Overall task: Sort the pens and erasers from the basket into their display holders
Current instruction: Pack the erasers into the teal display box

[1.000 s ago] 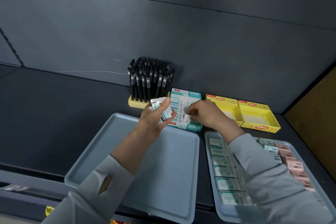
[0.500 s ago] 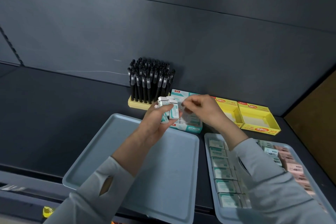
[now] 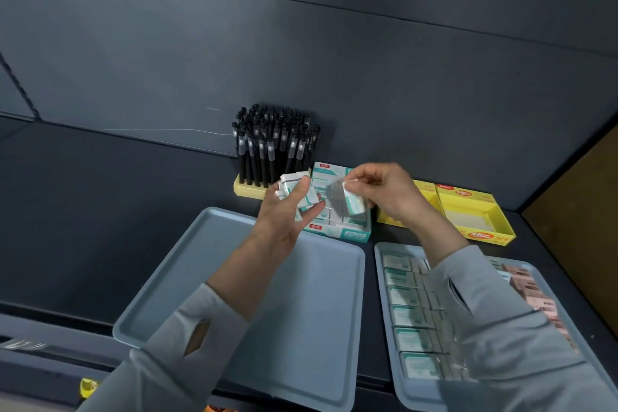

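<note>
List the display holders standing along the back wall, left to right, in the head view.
Yellow plastic stand of upright black pens → teal-and-white cardboard eraser box → first yellow cardboard box, partly behind the right hand → second yellow cardboard box, open.

Two trays [image 3: 317, 328], two yellow boxes [image 3: 468, 199]

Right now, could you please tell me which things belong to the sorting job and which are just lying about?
Job: left hand gripping stacked erasers; right hand pinching one eraser; teal display box; yellow boxes; black pens in holder; right tray of erasers.
Lying about: left tray; thin wire; small yellow item.
</note>
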### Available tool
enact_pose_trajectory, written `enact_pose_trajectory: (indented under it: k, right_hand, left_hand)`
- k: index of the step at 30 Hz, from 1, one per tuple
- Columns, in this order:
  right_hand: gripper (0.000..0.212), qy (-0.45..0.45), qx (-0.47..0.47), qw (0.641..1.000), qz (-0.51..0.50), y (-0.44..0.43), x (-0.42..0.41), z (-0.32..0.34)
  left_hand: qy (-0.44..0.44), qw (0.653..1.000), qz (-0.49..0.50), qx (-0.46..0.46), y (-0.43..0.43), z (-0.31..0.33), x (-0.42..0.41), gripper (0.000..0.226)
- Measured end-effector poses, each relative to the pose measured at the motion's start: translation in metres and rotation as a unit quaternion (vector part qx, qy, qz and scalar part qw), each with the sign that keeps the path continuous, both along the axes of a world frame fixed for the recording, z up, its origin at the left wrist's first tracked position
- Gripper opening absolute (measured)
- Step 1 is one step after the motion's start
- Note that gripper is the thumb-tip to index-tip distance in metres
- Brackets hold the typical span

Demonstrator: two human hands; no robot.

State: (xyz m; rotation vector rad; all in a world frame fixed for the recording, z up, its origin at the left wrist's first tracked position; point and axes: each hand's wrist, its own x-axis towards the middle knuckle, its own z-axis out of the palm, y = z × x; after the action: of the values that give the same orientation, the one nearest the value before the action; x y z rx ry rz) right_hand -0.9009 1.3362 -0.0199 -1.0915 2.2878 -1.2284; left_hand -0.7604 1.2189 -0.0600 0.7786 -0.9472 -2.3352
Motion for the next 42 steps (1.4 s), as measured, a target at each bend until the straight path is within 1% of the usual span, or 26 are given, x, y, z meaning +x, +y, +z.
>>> enact_pose_trajectory:
  k: [1,2,3,5,7,10,19,24,27,29,30,31,32,33,34,36,37,39,42]
  right_hand:
    - [0.005,0.068,0.058,0.996,0.018,0.002,-0.003,0.001]
    - [0.006,0.113,0.112,0.986,0.044,0.004,-0.005,0.002]
    - [0.009,0.131,0.150,0.977,0.070,0.004,-0.007,0.001]
    - [0.018,0.131,0.192,0.967,0.101,0.002,-0.006,-0.001]
    - [0.027,0.132,0.220,0.961,0.107,-0.001,-0.006,-0.005]
    - [0.026,0.161,0.261,0.945,0.116,0.000,-0.007,-0.010]
    - [0.019,0.153,0.283,0.938,0.129,-0.001,-0.004,-0.010]
    - [0.018,0.205,0.281,0.929,0.125,-0.005,0.002,-0.012]
    - [0.020,0.211,0.277,0.925,0.149,-0.006,0.003,-0.014]
    - [0.015,0.207,0.253,0.936,0.130,-0.006,0.001,-0.014]
    - [0.012,0.204,0.218,0.948,0.108,-0.008,0.000,-0.016]
    - [0.011,0.191,0.168,0.963,0.086,-0.009,0.001,-0.016]
    - [0.009,0.156,0.117,0.979,0.067,-0.012,0.001,-0.017]
    - [0.005,0.094,0.070,0.991,0.057,-0.015,0.002,-0.016]
    - [0.008,0.018,0.036,0.998,0.052,-0.018,0.004,-0.015]
    - [0.021,-0.111,-0.009,0.992,0.051,-0.023,0.007,-0.012]
    - [0.024,-0.145,-0.023,0.988,0.053,-0.025,0.008,-0.011]
    - [0.023,-0.176,-0.037,0.982,0.059,-0.025,0.009,-0.008]
    - [0.013,-0.208,-0.058,0.974,0.068,-0.023,0.004,-0.003]
  left_hand:
    - [-0.002,1.000,0.005,0.018,-0.001,0.001,0.000,0.039]
    - [-0.005,0.999,0.010,0.037,-0.001,0.001,0.000,0.039]
    - [-0.007,0.999,0.013,0.051,-0.001,0.002,-0.001,0.038]
    - [-0.010,0.998,0.018,0.064,0.000,0.002,-0.001,0.039]
    - [-0.012,0.997,0.018,0.068,0.001,0.002,-0.001,0.040]
    - [-0.010,0.997,0.014,0.077,-0.001,0.002,0.000,0.038]
    - [-0.022,0.998,0.013,0.054,-0.001,0.001,-0.002,0.033]
    - [-0.019,0.999,0.015,0.039,0.001,0.001,-0.001,0.032]
    - [-0.015,1.000,0.012,0.024,0.001,0.000,0.000,0.031]
    - [-0.015,1.000,0.003,0.008,0.001,0.000,0.001,0.031]
    - [-0.013,1.000,-0.003,-0.005,0.001,0.000,0.001,0.032]
    - [-0.008,1.000,-0.008,-0.018,0.002,0.000,0.001,0.033]
    - [-0.001,0.999,-0.013,-0.029,0.003,0.000,0.001,0.034]
    - [0.006,0.999,-0.018,-0.038,0.004,0.001,0.001,0.035]
    - [0.010,0.999,-0.024,-0.044,0.004,0.001,0.001,0.036]
    - [0.018,0.998,-0.039,-0.044,0.005,0.002,0.000,0.038]
    - [0.020,0.998,-0.046,-0.040,0.004,0.003,-0.001,0.040]
    - [0.021,0.998,-0.058,-0.030,0.003,0.004,-0.001,0.041]
    - [0.002,0.998,-0.061,-0.029,0.002,0.002,0.001,0.038]
